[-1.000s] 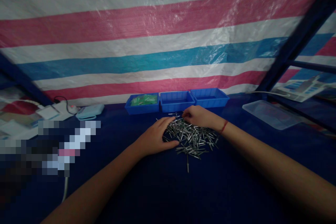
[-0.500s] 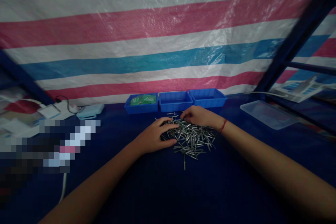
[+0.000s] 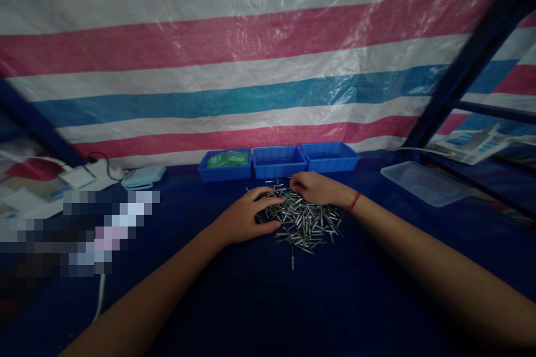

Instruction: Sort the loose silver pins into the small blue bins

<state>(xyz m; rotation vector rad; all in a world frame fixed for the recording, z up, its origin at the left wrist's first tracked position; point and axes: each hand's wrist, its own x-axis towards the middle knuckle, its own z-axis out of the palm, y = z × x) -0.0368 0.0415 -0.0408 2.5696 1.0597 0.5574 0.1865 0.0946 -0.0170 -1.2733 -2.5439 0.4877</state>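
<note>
A loose pile of silver blind rivets (image 3: pixel 310 223) with thin pins lies on the dark blue tabletop (image 3: pixel 301 312). My left hand (image 3: pixel 247 215) rests at the pile's left edge, fingers spread around some rivets and gripping none. At the far side of the pile, my right hand (image 3: pixel 316 187) has its fingers curled into a pinch. Whatever sits between those fingertips is hidden or too small to make out. One rivet (image 3: pixel 292 257) lies apart at the near edge of the heap.
Behind the pile stand three blue bins: the left bin (image 3: pixel 203 170) with green packets (image 3: pixel 228 159), the middle bin (image 3: pixel 280 170) and the right bin (image 3: pixel 335 164). A clear plastic lid (image 3: pixel 425 183) lies right. A light blue case (image 3: pixel 143 177) and a power strip (image 3: pixel 98 174) lie left.
My right hand has shifted slightly down and to the right at the pile's far edge, fingers still pinched. My left hand and the rivets look nearly unchanged.
</note>
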